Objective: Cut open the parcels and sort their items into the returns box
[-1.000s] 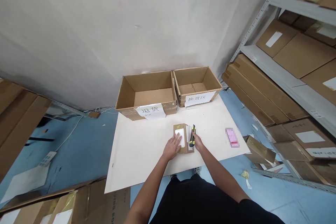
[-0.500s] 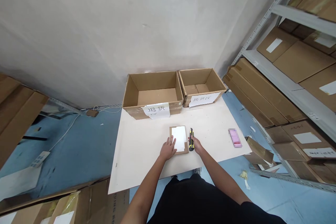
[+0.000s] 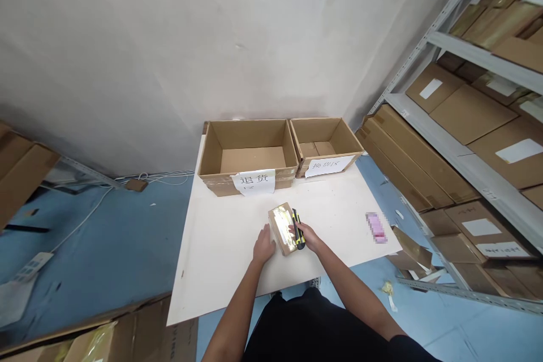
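A small cardboard box (image 3: pixel 281 229) lies on the white table (image 3: pixel 220 260), turned at a slant. Shiny clear tape catches the light on its upper face. My left hand (image 3: pixel 264 246) rests along the box's left side, fingers stretched out and holding nothing. In my right hand (image 3: pixel 309 236) is a yellow and black box cutter (image 3: pixel 298 229), held upright by the box's right edge. Fingertips of that hand reach over onto the box's top. Whether the cutter's blade is out I cannot tell.
Two open cartons, a larger one (image 3: pixel 250 176) and a smaller one (image 3: pixel 326 165), stand at the table's back with handwritten paper labels. A blurred pink object (image 3: pixel 376 228) lies at right. Shelving (image 3: pixel 460 153) with boxes rises on the right; more cartons (image 3: pixel 139 325) are at lower left.
The small box has turned: its top now shows shiny tape instead of a white sheet. My left hand has slid off its top to its side. The box cutter has come against the box.
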The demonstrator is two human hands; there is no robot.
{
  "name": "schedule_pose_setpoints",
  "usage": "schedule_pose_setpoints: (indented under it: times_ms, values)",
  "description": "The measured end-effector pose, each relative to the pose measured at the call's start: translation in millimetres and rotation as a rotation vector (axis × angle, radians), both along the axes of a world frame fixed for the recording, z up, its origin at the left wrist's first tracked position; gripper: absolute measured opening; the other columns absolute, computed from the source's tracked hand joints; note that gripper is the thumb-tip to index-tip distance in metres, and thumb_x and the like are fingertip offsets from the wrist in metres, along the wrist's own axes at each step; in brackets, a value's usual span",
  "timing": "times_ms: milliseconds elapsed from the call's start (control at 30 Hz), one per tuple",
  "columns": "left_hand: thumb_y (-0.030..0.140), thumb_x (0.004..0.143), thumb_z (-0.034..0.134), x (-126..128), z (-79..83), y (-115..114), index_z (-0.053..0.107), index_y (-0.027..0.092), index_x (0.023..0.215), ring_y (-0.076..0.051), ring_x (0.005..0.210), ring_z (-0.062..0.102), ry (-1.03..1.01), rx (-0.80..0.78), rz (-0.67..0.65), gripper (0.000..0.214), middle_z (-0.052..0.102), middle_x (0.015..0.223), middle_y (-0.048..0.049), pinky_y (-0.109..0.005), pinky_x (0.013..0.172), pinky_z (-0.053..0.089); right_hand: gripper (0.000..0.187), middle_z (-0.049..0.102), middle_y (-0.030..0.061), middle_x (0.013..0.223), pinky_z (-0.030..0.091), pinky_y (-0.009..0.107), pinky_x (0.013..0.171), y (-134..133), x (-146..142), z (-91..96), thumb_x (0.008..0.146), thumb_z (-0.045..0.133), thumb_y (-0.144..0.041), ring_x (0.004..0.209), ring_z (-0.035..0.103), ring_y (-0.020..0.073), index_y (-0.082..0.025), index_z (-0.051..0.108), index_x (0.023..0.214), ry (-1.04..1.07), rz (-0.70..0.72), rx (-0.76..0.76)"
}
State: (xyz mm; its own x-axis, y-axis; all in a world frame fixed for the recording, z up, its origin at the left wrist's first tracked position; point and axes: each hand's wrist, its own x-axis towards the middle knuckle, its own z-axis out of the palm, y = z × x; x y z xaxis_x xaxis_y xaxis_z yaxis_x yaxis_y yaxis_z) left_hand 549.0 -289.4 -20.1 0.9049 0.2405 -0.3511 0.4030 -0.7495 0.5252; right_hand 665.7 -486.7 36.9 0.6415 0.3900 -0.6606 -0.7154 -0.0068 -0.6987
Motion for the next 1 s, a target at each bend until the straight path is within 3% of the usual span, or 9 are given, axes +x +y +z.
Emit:
schedule_pose_setpoints:
  times_ms: [67, 133, 200, 267, 367, 467, 567, 733, 1000]
  values:
    - [0.032, 0.092, 0.05, 3, 8.8, 14, 0.015, 0.018, 0.166, -0.028, 0.158, 0.025, -0.136, 0.066, -0.015, 0.083, 0.026, 0.172, -0.01, -0.043, 0.125, 0.033, 0.028, 0.076, 0.0126, 0.116, 0.063, 0.032, 0.075, 7, -10, -6.0, 0.092, 0.068, -0.043, 0.109, 0.073, 0.0256, -0.019, 0.068, 0.107, 0.002, 0.005, 0.017]
    - [0.042, 0.09, 0.056, 17, 20.3, 21, 0.017, 0.018, 0.166, -0.029, 0.16, 0.018, -0.201, 0.099, -0.174, 0.089, 0.02, 0.173, -0.0103, -0.045, 0.125, 0.032, 0.03, 0.076, 0.0127, 0.117, 0.063, 0.031, 0.076, 6, -13, -9.7, 0.093, 0.067, -0.045, 0.111, 0.073, 0.026, -0.02, 0.068, 0.108, -0.042, 0.026, 0.014]
    - [0.051, 0.085, 0.065, 36, 29.4, 21, 0.016, 0.018, 0.166, -0.031, 0.161, 0.011, -0.158, 0.133, -0.346, 0.101, 0.014, 0.174, -0.0125, -0.048, 0.126, 0.029, 0.033, 0.076, 0.0125, 0.115, 0.062, 0.031, 0.074, 4, -10, -9.7, 0.093, 0.065, -0.049, 0.107, 0.073, 0.026, -0.02, 0.067, 0.108, -0.111, 0.084, -0.035]
    - [0.056, 0.081, 0.071, 53, 33.3, 12, 0.014, 0.017, 0.167, -0.033, 0.161, 0.007, -0.042, 0.189, -0.423, 0.11, 0.013, 0.174, -0.0153, -0.051, 0.125, 0.027, 0.036, 0.076, 0.0117, 0.11, 0.06, 0.03, 0.071, 4, -1, -5.7, 0.095, 0.061, -0.052, 0.096, 0.075, 0.0244, -0.019, 0.065, 0.108, -0.212, 0.167, -0.156]
    - [0.058, 0.081, 0.071, 68, 30.7, -10, 0.015, 0.016, 0.167, -0.035, 0.161, 0.006, 0.074, 0.273, -0.401, 0.111, 0.013, 0.173, -0.0187, -0.051, 0.123, 0.028, 0.036, 0.076, 0.0076, 0.101, 0.056, 0.029, 0.071, 10, 18, 5.2, 0.102, 0.049, -0.05, 0.079, 0.074, 0.0202, -0.02, 0.061, 0.117, -0.445, 0.342, -0.439]
    - [0.06, 0.084, 0.068, 71, 26.7, -32, 0.017, 0.012, 0.166, -0.035, 0.16, 0.01, 0.108, 0.305, -0.34, 0.108, 0.013, 0.173, -0.0202, -0.05, 0.122, 0.032, 0.034, 0.077, 0.007, 0.104, 0.051, 0.028, 0.079, 24, 37, 16.5, 0.104, 0.047, -0.038, 0.092, 0.074, 0.0217, -0.023, 0.055, 0.134, -0.728, 0.571, -0.742]
    - [0.062, 0.086, 0.065, 70, 26.7, -42, 0.018, 0.014, 0.166, -0.035, 0.16, 0.012, 0.122, 0.3, -0.297, 0.105, 0.013, 0.173, -0.0185, -0.05, 0.121, 0.033, 0.037, 0.076, 0.0096, 0.113, 0.046, 0.029, 0.083, 40, 48, 22.2, 0.105, 0.047, -0.033, 0.104, 0.071, 0.0246, -0.025, 0.052, 0.141, -0.864, 0.764, -0.956]
    - [0.061, 0.088, 0.062, 67, 29.1, -41, 0.015, 0.017, 0.167, -0.032, 0.161, 0.008, 0.104, 0.299, -0.285, 0.102, 0.01, 0.174, -0.0145, -0.049, 0.118, 0.038, 0.037, 0.074, 0.0102, 0.119, 0.044, 0.029, 0.081, 53, 51, 19.5, 0.105, 0.044, -0.033, 0.106, 0.07, 0.0257, -0.025, 0.051, 0.141, -0.899, 0.93, -1.046]
    - [0.061, 0.089, 0.061, 65, 34.2, -40, 0.012, 0.022, 0.167, -0.032, 0.161, 0.006, 0.102, 0.281, -0.281, 0.101, 0.01, 0.175, -0.0124, -0.049, 0.113, 0.043, 0.043, 0.073, 0.0139, 0.123, 0.045, 0.032, 0.083, 50, 46, 14.4, 0.107, 0.038, -0.034, 0.109, 0.07, 0.0274, -0.021, 0.044, 0.147, -0.884, 1.008, -1.087]
